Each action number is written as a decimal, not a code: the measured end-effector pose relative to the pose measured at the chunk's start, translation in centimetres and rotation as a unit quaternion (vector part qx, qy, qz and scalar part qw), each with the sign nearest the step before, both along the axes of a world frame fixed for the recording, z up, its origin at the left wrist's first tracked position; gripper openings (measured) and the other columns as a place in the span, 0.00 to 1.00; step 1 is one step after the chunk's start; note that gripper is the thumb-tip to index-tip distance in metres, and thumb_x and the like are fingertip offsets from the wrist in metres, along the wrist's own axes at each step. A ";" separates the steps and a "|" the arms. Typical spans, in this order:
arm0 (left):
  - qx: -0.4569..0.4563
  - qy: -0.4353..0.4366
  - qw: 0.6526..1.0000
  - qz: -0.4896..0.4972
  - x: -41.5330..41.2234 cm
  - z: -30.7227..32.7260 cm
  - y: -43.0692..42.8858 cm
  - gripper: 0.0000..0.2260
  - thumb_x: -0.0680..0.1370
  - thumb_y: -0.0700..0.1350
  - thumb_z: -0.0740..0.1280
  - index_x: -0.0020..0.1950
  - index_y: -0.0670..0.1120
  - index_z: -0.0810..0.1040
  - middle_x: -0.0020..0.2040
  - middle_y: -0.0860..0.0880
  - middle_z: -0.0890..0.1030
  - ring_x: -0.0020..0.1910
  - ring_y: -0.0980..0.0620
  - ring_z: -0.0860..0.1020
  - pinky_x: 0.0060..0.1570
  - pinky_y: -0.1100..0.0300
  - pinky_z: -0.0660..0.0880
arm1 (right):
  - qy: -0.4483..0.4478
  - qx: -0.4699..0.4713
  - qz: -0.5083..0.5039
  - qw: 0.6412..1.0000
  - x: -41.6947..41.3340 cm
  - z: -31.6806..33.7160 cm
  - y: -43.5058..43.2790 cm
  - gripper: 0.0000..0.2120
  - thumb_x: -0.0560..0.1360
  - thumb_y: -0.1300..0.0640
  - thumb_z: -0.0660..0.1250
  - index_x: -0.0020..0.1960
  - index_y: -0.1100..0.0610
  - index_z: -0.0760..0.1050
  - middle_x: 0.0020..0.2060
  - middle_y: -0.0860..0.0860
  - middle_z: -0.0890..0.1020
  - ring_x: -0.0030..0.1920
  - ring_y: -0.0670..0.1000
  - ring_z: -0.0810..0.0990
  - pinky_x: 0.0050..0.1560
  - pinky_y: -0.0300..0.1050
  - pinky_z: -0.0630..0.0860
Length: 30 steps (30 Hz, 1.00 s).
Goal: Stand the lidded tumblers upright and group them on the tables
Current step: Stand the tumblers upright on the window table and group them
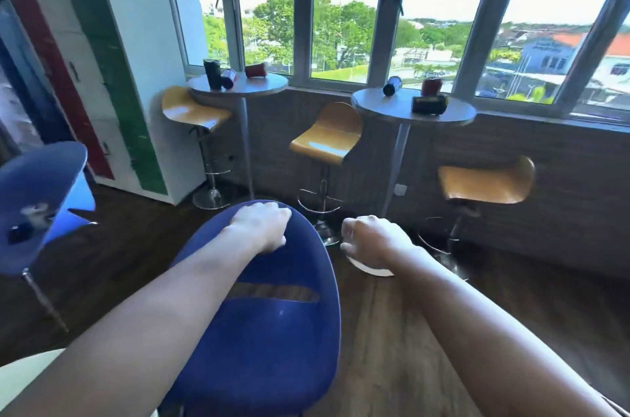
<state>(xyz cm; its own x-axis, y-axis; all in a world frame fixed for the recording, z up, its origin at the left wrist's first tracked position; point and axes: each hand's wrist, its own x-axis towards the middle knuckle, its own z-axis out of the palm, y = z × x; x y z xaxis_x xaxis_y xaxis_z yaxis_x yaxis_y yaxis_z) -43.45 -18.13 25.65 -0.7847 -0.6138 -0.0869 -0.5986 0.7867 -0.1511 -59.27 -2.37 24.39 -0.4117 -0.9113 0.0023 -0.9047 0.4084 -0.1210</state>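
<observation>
Both hands hang empty in front of the person: the left hand [260,227] rests loosely curled on the top edge of a blue chair [269,321], and the right hand [371,241] floats just beside that chair at about 3 o'clock of it, fingers loosely bent and holding nothing. The tumblers are well apart from either hand, up at 12 o'clock by the window. On the left table [238,86] a dark tumbler [212,73] stands upright, with a dark-and-red one [229,77] lying tipped against it and a red tumbler [255,70] on its side toward the window. On the right table [414,109] a dark tumbler with a red band [393,85] lies on its side near the far left rim, a red one [432,85] appears upright at the back, and a black one [429,103] lies flat toward the near edge. The likely trouble is rolling: both tabletops are small and round, the fallen tumblers lie close to the rims, and a careless nudge while reaching could send one off the edge to the floor. Approach room is tight too; the blue chair blocks the straight path, and three yellow stools [325,140] crowd the table posts, so the clearest way in looks to be past the chair at its 3 o'clock side, toward the gap between the stools.
</observation>
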 end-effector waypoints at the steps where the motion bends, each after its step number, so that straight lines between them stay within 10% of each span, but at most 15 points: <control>1: 0.002 0.003 1.000 -0.010 -2.3 0.0 0.8 0.15 0.79 0.47 0.62 0.66 0.50 0.73 0.64 0.46 0.76 0.63 0.42 0.75 0.54 0.49 0.73 | 0.006 0.003 -0.012 1.000 -2.0 0.1 1.1 0.13 0.73 0.46 0.63 0.55 0.49 0.76 0.54 0.51 0.82 0.54 0.58 0.81 0.50 0.50 0.76; 17: 0.004 0.042 0.992 -0.121 -28.2 0.8 8.5 0.11 0.77 0.49 0.64 0.58 0.48 0.75 0.57 0.47 0.77 0.57 0.43 0.77 0.48 0.51 0.73 | 0.005 0.030 -0.173 0.984 -24.7 1.1 12.6 0.14 0.75 0.45 0.63 0.58 0.48 0.75 0.56 0.50 0.81 0.55 0.56 0.80 0.50 0.49 0.75; 30: 0.015 0.084 0.987 -0.133 -43.1 1.0 -1.1 0.15 0.78 0.51 0.64 0.62 0.49 0.75 0.60 0.49 0.77 0.59 0.45 0.77 0.51 0.51 0.76 | -0.003 -0.013 -0.201 0.979 -39.5 2.3 4.6 0.13 0.75 0.43 0.63 0.55 0.49 0.76 0.54 0.50 0.82 0.54 0.57 0.79 0.53 0.51 0.76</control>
<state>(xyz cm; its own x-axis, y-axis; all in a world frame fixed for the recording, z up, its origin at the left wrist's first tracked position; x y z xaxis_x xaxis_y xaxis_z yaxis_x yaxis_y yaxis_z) -86.57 -19.19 26.60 -0.9228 -0.3828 0.0434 -0.3845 0.9222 -0.0412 -98.74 2.25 26.70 -0.7374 -0.6752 0.0195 -0.6706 0.7284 -0.1404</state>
